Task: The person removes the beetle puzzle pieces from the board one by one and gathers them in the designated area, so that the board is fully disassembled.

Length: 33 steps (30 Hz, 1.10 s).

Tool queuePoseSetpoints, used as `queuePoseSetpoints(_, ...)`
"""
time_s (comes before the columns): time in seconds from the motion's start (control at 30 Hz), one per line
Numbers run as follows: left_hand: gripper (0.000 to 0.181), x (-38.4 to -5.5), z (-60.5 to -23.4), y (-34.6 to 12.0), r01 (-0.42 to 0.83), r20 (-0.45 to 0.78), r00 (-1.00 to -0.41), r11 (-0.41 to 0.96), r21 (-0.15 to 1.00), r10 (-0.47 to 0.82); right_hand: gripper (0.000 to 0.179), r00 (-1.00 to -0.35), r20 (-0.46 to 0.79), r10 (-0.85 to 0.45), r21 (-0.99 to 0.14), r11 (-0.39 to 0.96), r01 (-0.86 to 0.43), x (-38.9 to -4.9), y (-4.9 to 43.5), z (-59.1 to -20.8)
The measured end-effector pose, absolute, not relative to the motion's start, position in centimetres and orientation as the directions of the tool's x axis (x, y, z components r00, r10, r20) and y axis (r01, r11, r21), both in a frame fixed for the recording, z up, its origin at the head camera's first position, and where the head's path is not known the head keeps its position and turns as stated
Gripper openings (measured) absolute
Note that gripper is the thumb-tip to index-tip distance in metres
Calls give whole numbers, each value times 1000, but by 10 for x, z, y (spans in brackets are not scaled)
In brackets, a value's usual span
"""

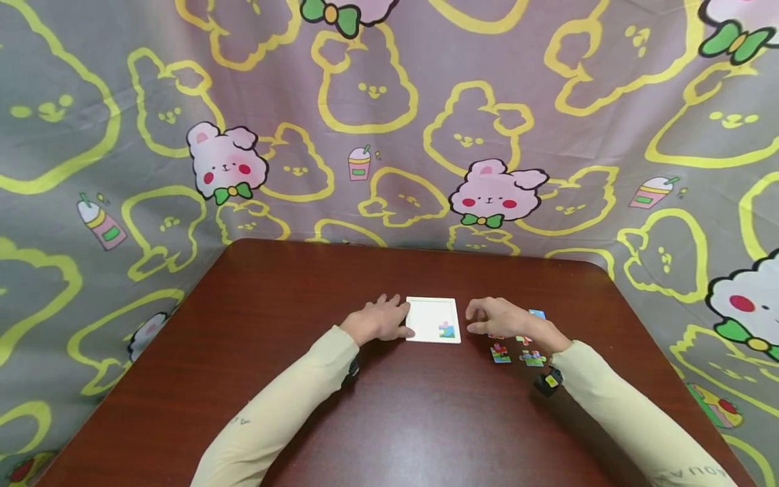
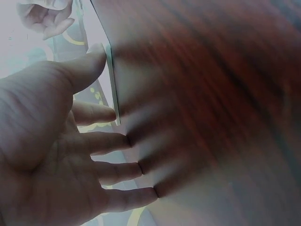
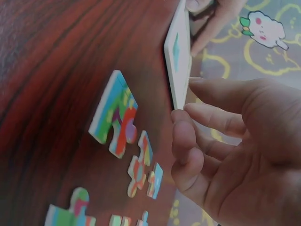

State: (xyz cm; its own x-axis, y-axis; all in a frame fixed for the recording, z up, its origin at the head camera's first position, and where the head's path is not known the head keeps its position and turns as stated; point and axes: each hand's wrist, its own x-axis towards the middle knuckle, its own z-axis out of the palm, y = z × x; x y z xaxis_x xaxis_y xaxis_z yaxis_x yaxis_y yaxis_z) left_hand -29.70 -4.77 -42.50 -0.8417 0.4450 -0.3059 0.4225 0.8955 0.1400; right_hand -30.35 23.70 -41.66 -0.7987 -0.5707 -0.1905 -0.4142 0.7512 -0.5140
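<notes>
A white square puzzle tray (image 1: 425,316) lies on the table, with a blue-and-green puzzle piece (image 1: 447,331) in its near right corner. My left hand (image 1: 383,319) rests at the tray's left side, fingers spread. In the left wrist view, the thumb and index finger touch the tray's edge (image 2: 113,89). Just right of the tray hovers my right hand (image 1: 498,318), its fingers loosely bent and thumb apart. Nothing shows between those fingers (image 3: 184,141) in the right wrist view. A colourful jigsaw piece (image 3: 115,115) lies on the table near that hand.
Several more jigsaw pieces lie right of the tray, among them one at the front (image 1: 501,354) and another beside it (image 1: 533,359); the right hand partly covers others. The brown table (image 1: 389,412) backs onto a patterned cloth (image 1: 402,149).
</notes>
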Motion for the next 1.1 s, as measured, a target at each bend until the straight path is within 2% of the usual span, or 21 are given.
queuePoseSetpoints(0.7, 72, -297, -424, -45, 413, -310, -847, 901, 132, 433, 27, -767, -216, -604, -507, 741, -441, -308, 211, -428)
queuePoseSetpoints(1.1, 72, -299, -426, -45, 410, -312, -845, 901, 141, 433, 13, -769, -172, -616, -521, 719, -460, -310, 201, -432)
